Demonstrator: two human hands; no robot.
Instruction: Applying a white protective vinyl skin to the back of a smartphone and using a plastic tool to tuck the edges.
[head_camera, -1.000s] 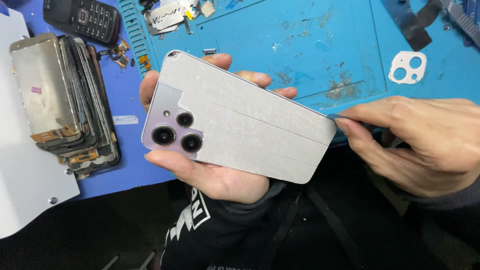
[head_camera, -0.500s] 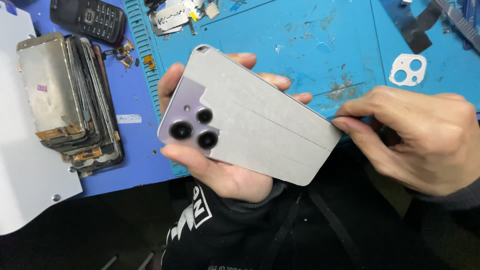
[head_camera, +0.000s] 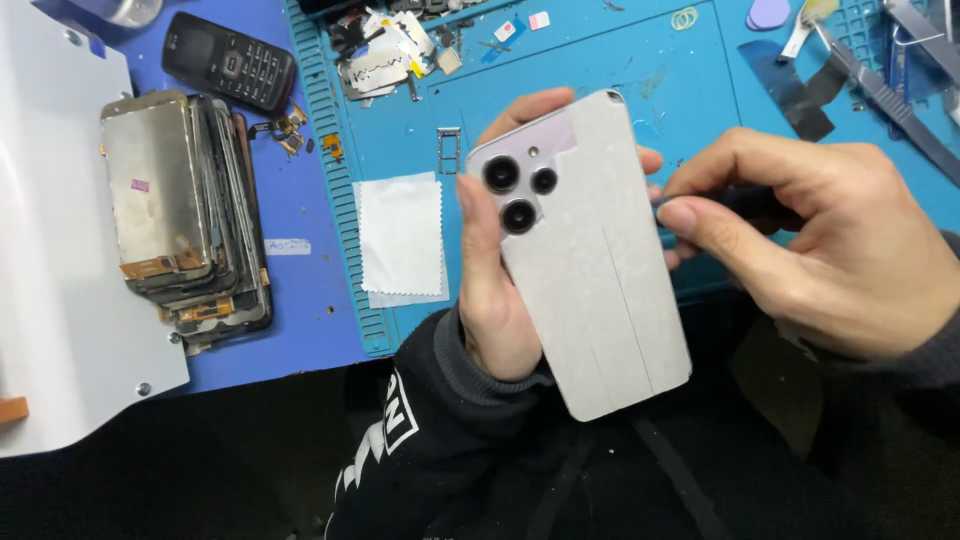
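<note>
Left hand (head_camera: 495, 290) wraps the phone (head_camera: 590, 270) from below, thumb along its left edge, fingers curled behind. Phone back faces up, long axis near vertical, leaning slightly left at the top; camera end points away, toward the blue mat (head_camera: 620, 60). Right hand (head_camera: 830, 240) pinches a dark tool (head_camera: 745, 200), thumb and forefinger pressed together, at the phone's right edge. Stack of screens (head_camera: 185, 210) lies well left.

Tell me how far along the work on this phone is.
Done: grey film strips cover most of the phone's back. In hand: the left hand holds the phone upright while the right hand presses a dark tool at its right edge. Left: the corner around the camera lenses remains uncovered.
</note>
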